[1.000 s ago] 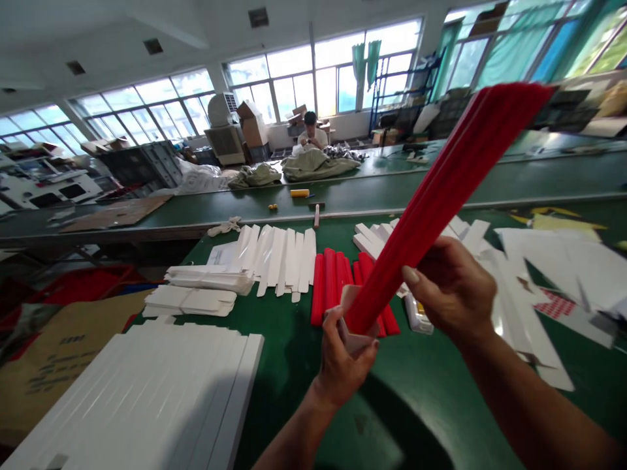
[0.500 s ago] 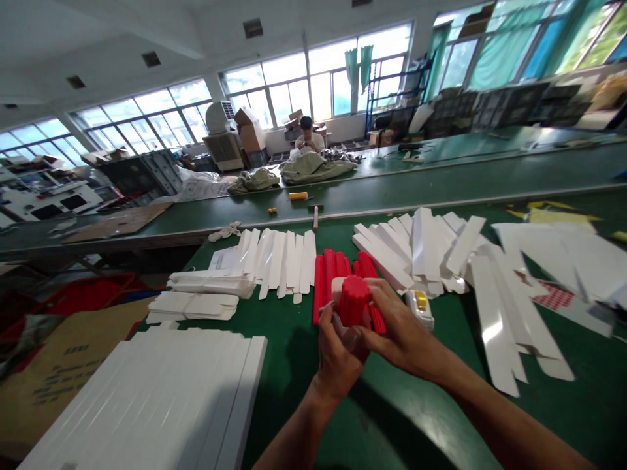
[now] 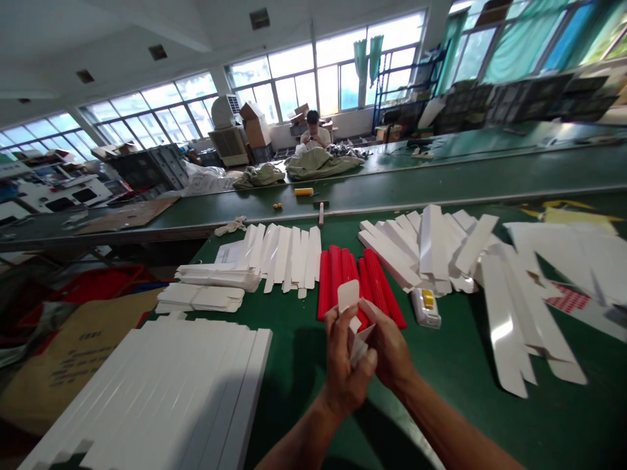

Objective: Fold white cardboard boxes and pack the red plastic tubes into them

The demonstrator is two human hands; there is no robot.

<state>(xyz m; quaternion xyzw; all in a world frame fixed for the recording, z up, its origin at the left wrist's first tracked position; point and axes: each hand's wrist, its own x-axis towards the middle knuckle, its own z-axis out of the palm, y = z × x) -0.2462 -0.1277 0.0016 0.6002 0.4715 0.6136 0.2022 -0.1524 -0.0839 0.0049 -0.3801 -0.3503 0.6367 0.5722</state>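
The left hand [image 3: 345,373] and right hand [image 3: 389,349] are both closed, pinching one folded white card [image 3: 349,295] between their fingers, above the green table [image 3: 294,398]. The card is thin and glossy, with rounded corners at its upper end. Just behind the hands lie about six long red plastic strips [image 3: 372,287], ridged and side by side. Left of them is a row of roughly nine narrow white strips [image 3: 289,258], then two flat card stacks [image 3: 218,277]. A heap of white strips [image 3: 421,248] lies to the right, beside one white box with a yellow top [image 3: 426,308]. Long white panels [image 3: 147,398] lie at lower left.
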